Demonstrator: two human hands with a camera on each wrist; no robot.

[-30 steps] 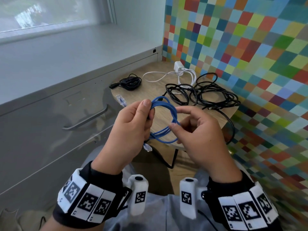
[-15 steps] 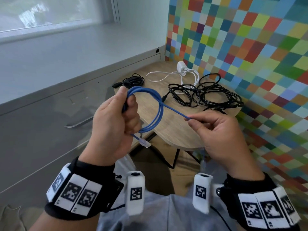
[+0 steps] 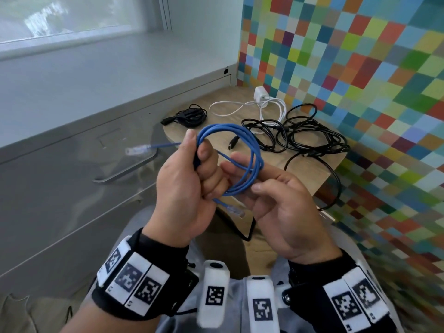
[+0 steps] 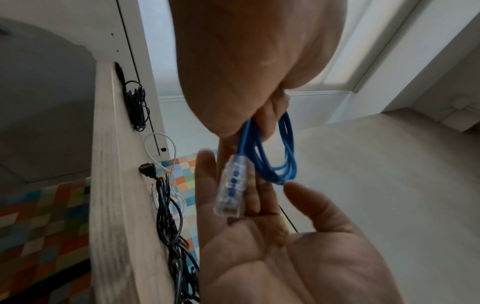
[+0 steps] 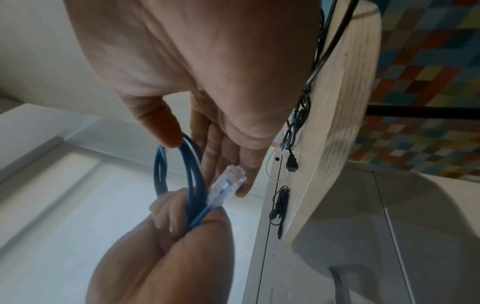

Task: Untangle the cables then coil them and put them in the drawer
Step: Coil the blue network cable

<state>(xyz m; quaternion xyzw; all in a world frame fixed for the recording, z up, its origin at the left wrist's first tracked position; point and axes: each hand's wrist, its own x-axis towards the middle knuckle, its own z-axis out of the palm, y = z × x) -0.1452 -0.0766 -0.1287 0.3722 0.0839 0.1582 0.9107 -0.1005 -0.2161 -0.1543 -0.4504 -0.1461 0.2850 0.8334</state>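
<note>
A blue network cable (image 3: 255,150) is wound into a small coil in front of me. My left hand (image 3: 199,150) grips the coil in its fist, thumb on top. One clear plug (image 3: 136,150) sticks out to the left; the other plug (image 3: 236,211) hangs below the fist. My right hand (image 3: 249,175) lies with straight fingers under the coil's right side, thumb close to the strands. In the left wrist view the coil (image 4: 288,144) hangs from the fist above the right palm (image 4: 285,257). In the right wrist view a plug (image 5: 226,185) points at the straight fingers (image 5: 244,164).
On the small wooden table (image 3: 310,175) lie a black cable tangle (image 3: 300,138), a white charger cable (image 3: 264,105) and a small black coiled cable (image 3: 192,116). A grey drawer cabinet with a bar handle (image 3: 125,171) stands on the left, drawers closed. A coloured checkered wall is on the right.
My right hand has let go of the stretch it pulled out to the right and come back under the coil. One more turn lies in the coil; a plug end now points left.
</note>
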